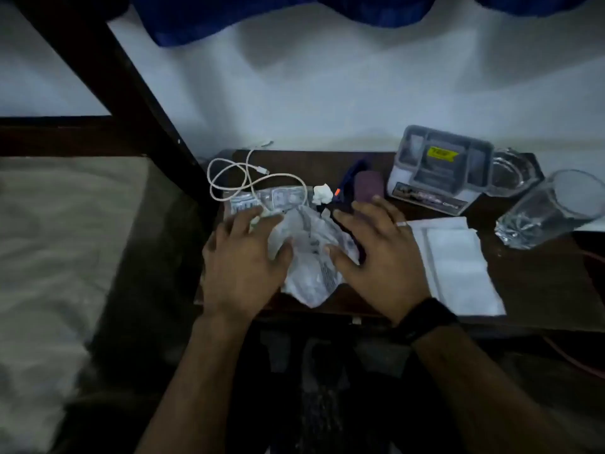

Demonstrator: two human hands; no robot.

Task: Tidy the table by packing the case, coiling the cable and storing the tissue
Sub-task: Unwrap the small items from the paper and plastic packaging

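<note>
Setting: dim room seen from above; a small dark wooden table (523,290) stands against a pale wall, with a bed to its left.
Plastic container: a lidded, compartmented box (438,168) with a yellow label sits at the table's back right, well apart from the hands.
Folded white cloth or paper: a flat white sheet (455,267) lies on the table just right of the right hand.
Glasses: a clear tumbler (543,208) at the far right edge, and a squat glass dish (510,173) behind it, beside the container.
Crumpled plastic packet: a wrinkled, clear printed bag (311,257) lies at the table's front centre, between the two hands.
Left hand: the left hand (242,257) is spread, fingers relaxed, resting on the packet's left side; it grips nothing that can be seen.
Right hand: the right hand (376,247), with a ring and a dark wristband, is spread likewise on the packet's right side, also gripping nothing.
Cable: a white charging cable (248,178) lies in loose loops at the table's back left, partly over another flat packet; untouched.
Case: a dark purplish pouch (368,188) lies just beyond the right fingertips; whether this is the case is uncertain.
Tissue: a small white wad (322,194) sits behind the packet, between cable and pouch.
Step in hand: probably the start, hands settling on the packet; none of the three jobs looks done.
Next move calls for: fingers to close on one item, likely packet or pouch.
</note>
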